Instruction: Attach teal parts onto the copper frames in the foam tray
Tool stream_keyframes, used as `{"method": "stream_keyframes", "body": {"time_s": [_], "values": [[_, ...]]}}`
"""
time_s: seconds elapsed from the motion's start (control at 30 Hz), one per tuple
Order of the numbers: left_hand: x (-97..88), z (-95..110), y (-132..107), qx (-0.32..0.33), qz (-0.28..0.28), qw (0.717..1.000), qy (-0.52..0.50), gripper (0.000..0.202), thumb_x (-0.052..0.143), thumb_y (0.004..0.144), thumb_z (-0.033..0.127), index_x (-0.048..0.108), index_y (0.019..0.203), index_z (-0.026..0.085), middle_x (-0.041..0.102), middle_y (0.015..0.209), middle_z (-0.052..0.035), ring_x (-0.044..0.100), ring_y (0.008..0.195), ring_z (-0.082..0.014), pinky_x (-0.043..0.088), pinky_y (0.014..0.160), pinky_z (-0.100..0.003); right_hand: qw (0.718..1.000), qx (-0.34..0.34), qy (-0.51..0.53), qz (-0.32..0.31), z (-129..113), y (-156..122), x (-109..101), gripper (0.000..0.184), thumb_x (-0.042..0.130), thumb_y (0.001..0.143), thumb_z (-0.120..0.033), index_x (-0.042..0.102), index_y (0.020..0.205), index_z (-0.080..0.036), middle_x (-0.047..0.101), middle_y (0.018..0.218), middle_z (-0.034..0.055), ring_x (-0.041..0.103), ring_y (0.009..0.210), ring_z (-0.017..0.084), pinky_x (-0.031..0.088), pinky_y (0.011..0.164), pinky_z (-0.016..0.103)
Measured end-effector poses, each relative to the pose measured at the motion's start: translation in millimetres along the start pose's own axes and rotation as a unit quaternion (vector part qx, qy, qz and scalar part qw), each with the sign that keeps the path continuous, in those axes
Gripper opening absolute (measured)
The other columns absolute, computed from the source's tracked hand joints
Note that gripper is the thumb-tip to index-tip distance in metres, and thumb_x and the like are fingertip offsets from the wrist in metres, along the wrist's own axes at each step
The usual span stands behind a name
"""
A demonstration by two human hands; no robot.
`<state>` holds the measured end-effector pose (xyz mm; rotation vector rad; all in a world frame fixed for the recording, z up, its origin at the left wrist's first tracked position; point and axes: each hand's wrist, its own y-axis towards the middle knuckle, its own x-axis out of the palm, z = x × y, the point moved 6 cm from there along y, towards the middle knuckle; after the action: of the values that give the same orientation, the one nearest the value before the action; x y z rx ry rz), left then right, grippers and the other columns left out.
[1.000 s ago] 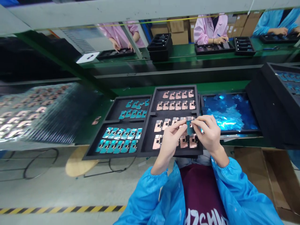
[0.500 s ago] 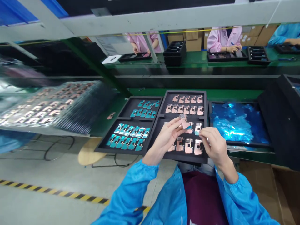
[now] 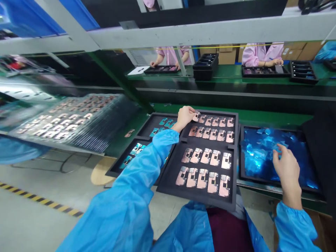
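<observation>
My left hand (image 3: pixel 186 116) pinches a copper-coloured phone circuit board (image 3: pixel 196 116) at the back left corner of the black tray (image 3: pixel 170 183) in front of me. Rows of similar boards (image 3: pixel 207 156) lie in both compartments of that tray. Over to the right, my right hand (image 3: pixel 288 168) hovers above a shallow black tray heaped with shiny blue film pieces (image 3: pixel 258 152). Its thumb and fingers are apart, and I make out nothing gripped between them.
Left of the board tray, partly behind my left sleeve, lies another black tray (image 3: pixel 144 122) with blue-covered boards. A tall stack of clear blister trays (image 3: pixel 91 131) stands farther left. One loose board (image 3: pixel 129 133) lies between. People in pink work across the bench.
My left hand has carried the board from the tray's middle to its back left corner. My right hand has moved away rightward, over the blue film, and its fingers have parted.
</observation>
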<state>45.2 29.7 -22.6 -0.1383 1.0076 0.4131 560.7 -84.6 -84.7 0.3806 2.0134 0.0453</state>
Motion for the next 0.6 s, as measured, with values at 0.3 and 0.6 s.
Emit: {"method": "stream_keyframes", "body": {"time_s": [0.3, 0.6], "values": [[14.8, 10, -2, 0.044, -0.010, 0.978, 0.206, 0.042, 0.055, 0.096, 0.013, 0.082, 0.129, 0.013, 0.082, 0.122, -0.0218, 0.076, 0.121, -0.0372, 0.058, 0.104, -0.045, 1.000, -0.017, 0.004, 0.015, 1, -9, 12, 0.062, 0.045, 0.102, -0.049, 0.063, 0.150, -0.013, 0.078, 0.133, 0.0215, 0.069, 0.124, 0.042, 0.056, 0.098, 0.053], [21.3, 16, -16, 0.110, -0.027, 0.961, 0.252, 0.041, 0.047, 0.100, 0.016, 0.083, 0.121, 0.014, 0.070, 0.127, -0.0212, 0.071, 0.116, -0.0353, 0.057, 0.095, -0.044, 0.997, -0.046, 0.058, 0.017, -2, -15, 3, 0.058, 0.046, 0.101, -0.056, 0.071, 0.136, -0.017, 0.077, 0.133, 0.0200, 0.072, 0.113, 0.036, 0.056, 0.099, 0.050]]}}
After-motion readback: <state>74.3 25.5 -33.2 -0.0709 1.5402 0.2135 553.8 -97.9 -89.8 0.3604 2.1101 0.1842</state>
